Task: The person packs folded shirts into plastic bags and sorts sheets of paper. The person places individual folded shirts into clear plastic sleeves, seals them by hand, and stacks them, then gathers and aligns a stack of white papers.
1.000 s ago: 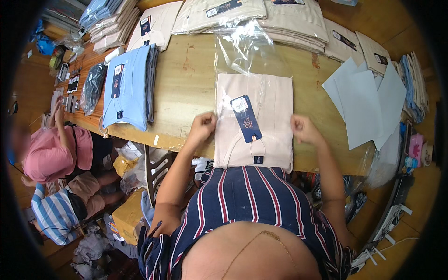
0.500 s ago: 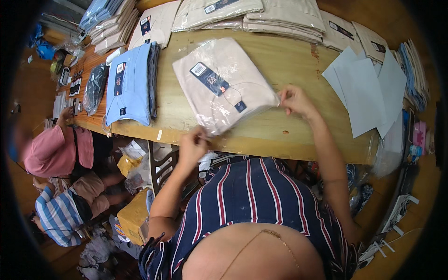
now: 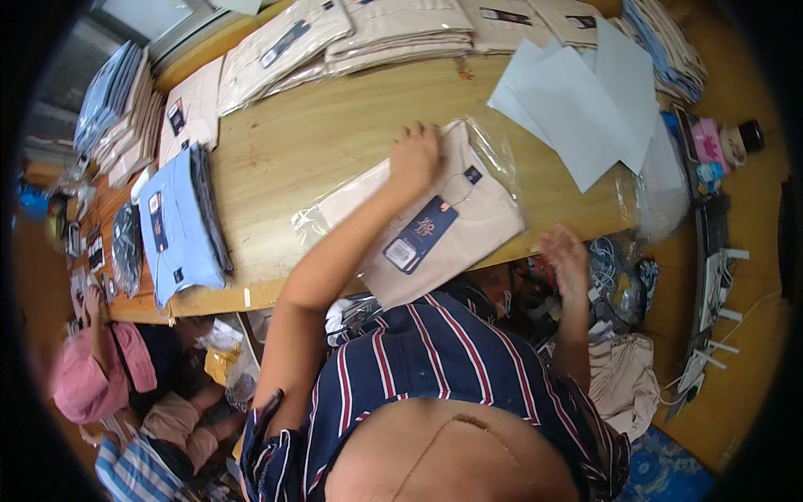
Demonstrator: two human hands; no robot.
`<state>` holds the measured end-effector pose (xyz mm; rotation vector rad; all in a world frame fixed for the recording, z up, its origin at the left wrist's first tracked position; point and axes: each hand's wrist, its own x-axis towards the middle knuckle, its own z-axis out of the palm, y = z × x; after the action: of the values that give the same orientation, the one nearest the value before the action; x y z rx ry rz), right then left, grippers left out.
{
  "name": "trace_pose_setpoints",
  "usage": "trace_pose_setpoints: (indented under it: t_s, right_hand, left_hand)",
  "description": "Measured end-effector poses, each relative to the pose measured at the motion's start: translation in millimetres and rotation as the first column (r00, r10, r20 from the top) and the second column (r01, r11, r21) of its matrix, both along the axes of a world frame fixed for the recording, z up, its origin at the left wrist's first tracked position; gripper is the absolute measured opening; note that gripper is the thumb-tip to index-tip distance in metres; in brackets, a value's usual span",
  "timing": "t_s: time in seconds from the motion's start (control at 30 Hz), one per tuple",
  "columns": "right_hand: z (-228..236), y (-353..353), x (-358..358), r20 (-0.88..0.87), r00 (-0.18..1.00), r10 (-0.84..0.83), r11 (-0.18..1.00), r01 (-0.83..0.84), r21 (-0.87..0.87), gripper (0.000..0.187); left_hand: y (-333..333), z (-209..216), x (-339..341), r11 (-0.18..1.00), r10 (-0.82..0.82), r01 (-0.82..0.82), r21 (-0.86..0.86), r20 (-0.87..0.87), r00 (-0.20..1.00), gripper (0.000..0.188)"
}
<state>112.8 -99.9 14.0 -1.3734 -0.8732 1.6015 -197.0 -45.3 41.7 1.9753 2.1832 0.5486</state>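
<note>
A folded beige garment (image 3: 481, 217) in a clear plastic bag lies slantwise on the table, its near end overhanging the front edge close to my body. On it rest a long navy hang tag (image 3: 421, 234) and a small dark square tag on a cord. My left hand (image 3: 418, 156) reaches across and lies over the far part of the bag, fingers apart, covering some of the garment. My right hand (image 3: 566, 258) hovers off the garment's right side near the table edge, slightly blurred, fingers loosely spread and holding nothing.
Bagged beige garments (image 3: 401, 42) line the back of the wooden table (image 3: 276, 167). Folded blue garments (image 3: 180, 226) sit at the left, white sheets (image 3: 577, 105) at the right. Two other people sit at lower left, one in a pink top (image 3: 104, 368). Cables hang below the right edge.
The bagged garment has been turned round and drawn toward my body. My left hand has moved from its near corner onto its far part. My right hand has let go. The view has shifted right.
</note>
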Motion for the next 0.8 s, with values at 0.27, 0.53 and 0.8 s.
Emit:
trace_pose_setpoints:
  t_s: [0.27, 0.53, 0.8]
  right_hand:
    - [0.1, -28.6, -112.6, -0.529, 0.846, -0.069, 0.998, 0.054, -0.045, 0.049]
    - [160.2, 41.4, -105.0, -0.242, 0.94, 0.242, 0.797, -0.05, 0.602, 0.032]
    - [239.1, 147.7, -138.4, 0.185, 0.911, 0.367, 0.66, -0.396, 0.639, 0.019]
  left_hand:
    - [91.4, -1.9, -34.2, 0.661, 0.145, 0.491, -0.567, 0.739, 0.657, 0.072]
    - [-14.2, 196.2, -79.9, 0.835, -0.374, 0.502, 0.224, 0.901, 0.22, 0.018]
    - [14.3, 216.7, -97.4, 0.894, -0.444, 0.118, 0.432, 0.827, 0.343, 0.013]
